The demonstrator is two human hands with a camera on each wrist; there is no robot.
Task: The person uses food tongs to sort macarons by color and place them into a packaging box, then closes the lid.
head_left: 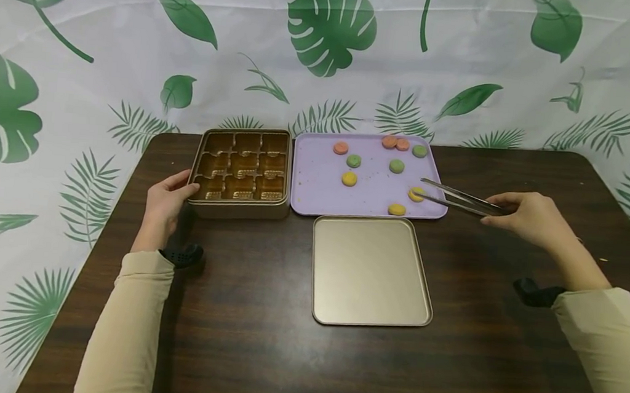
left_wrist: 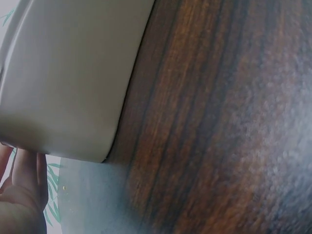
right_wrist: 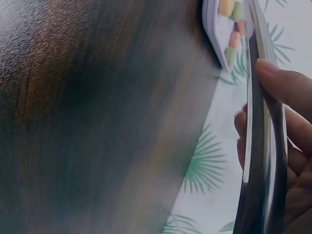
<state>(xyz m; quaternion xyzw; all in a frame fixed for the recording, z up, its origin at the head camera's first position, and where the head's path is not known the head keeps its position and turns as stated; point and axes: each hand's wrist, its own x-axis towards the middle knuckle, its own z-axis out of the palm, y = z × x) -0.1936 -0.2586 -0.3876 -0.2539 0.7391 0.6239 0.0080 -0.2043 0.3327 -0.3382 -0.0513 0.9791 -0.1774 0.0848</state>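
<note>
My right hand (head_left: pixel 530 219) holds metal tongs (head_left: pixel 461 199), with the thumb pressing along one arm in the right wrist view. The arms of the tongs stand apart, and their tips are over the purple tray (head_left: pixel 315 196) at a yellow macaron (head_left: pixel 416 194). Whether both tips touch it I cannot tell. My left hand (head_left: pixel 167 200) grips the near left corner of a gold tin (head_left: pixel 236 210), thumb at the rim and fingers along the outer side. Inside the tin sits a shiny brown insert (head_left: pixel 241 165) with several bare compartments.
Two other yellow macarons lie on the tray, one (head_left: pixel 396 209) near its front edge. Green macarons (head_left: pixel 396 166) and pink macarons (head_left: pixel 341 148) are farther back. A square gold lid (head_left: pixel 370 272) lies in front of the tray on the dark wooden table (head_left: pixel 247 351). A leaf-patterned cloth (head_left: pixel 237 61) hangs behind.
</note>
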